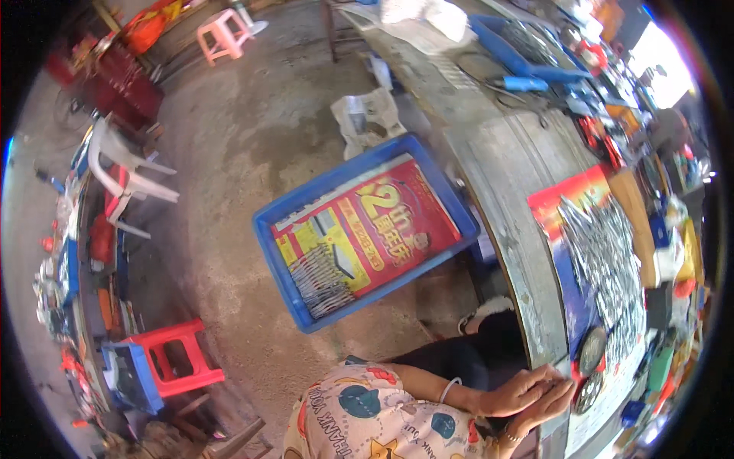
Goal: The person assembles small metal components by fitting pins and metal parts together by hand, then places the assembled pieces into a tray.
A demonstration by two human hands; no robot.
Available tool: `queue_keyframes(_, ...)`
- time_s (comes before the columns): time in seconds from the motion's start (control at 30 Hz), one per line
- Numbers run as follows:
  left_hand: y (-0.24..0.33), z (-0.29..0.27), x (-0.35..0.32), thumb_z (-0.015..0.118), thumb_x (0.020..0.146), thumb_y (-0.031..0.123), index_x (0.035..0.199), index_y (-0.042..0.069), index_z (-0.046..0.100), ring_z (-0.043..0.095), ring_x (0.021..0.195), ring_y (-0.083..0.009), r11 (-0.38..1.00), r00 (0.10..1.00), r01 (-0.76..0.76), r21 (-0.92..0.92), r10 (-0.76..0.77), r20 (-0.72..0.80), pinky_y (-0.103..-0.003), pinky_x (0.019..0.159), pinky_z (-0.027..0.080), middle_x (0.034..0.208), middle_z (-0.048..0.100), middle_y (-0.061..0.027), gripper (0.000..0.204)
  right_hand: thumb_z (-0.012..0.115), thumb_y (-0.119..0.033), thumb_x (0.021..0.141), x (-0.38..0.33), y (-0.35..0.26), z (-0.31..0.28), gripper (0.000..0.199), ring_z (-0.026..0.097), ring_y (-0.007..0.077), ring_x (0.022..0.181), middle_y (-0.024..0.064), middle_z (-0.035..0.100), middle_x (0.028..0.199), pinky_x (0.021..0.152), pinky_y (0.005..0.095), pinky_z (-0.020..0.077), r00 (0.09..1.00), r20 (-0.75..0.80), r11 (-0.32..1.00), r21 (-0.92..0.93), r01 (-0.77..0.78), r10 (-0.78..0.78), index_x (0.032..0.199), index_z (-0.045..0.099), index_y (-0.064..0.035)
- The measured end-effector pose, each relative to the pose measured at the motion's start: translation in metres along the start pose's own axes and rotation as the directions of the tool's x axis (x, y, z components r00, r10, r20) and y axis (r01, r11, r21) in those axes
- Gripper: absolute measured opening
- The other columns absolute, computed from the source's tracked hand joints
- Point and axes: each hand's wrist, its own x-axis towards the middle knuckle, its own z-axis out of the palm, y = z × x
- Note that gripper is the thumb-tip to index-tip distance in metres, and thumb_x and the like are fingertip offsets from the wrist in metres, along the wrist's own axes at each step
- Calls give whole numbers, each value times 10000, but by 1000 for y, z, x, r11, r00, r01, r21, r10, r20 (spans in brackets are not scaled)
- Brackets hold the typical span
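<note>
My left hand (pixel 514 392) and my right hand (pixel 544 411) are close together at the near edge of the workbench (pixel 489 183). Both have curled, closed fingers. Whatever they may hold is hidden between them. A white bangle circles my left wrist. Just right of the hands lie two dark round metal pieces (pixel 592 350), one behind the other. Beyond these, a long pile of slender shiny metal pieces (pixel 608 260) covers a printed sheet (pixel 550 205) on the bench; their exact kind is too small to tell.
Left of the bench stands a blue plastic tray (pixel 267 264), lined with a red and yellow printed sheet and holding a row of slender metal pieces (pixel 319 281). A red stool (pixel 200 375), a white chair (pixel 130 164) and a pink stool (pixel 222 37) stand farther left. Another blue tray (pixel 489 34) sits on the bench's far end.
</note>
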Motion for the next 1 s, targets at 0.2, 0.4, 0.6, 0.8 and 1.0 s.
queue_keyframes(0.2,3,-4,-3,531,941,15,1195,42,533,561,945,-88,942,947,317,105,-320,13,-244,843,469,1038,595,-25,255,414,-300,1006,21,-33,-22,350,528,130,802,34,585,879,733,290,454,864,299,725,471,-503,405,977,606,-9)
queue_keyframes(0.4,14,-3,3,447,1008,121,1329,58,457,445,750,-9,901,895,432,48,-435,101,-163,638,416,981,524,32,328,586,51,827,26,-54,-27,77,476,139,617,79,517,753,561,246,403,977,183,772,604,-197,107,885,553,13)
queue_keyframes(0.6,-5,13,-3,462,994,71,1269,-1,510,526,967,-74,862,862,478,168,-497,100,-216,869,438,1063,577,-18,288,574,-14,855,16,-29,-40,94,528,347,601,157,505,751,526,402,433,982,176,907,397,-139,73,920,508,-26)
queue_keyframes(0.8,-14,28,-7,475,985,61,1335,12,455,397,619,-20,838,822,546,6,-538,185,-164,532,330,923,541,1,354,446,-229,1012,18,-10,-46,273,469,72,532,32,527,654,482,249,405,839,419,472,695,-543,347,856,510,-14)
queue_keyframes(1.0,-10,39,-9,453,989,43,1360,25,434,414,621,-18,835,805,538,114,-549,223,-169,519,359,948,563,-18,372,504,-161,970,17,13,-62,195,515,94,573,37,564,701,525,236,431,907,371,441,792,-421,200,882,536,11)
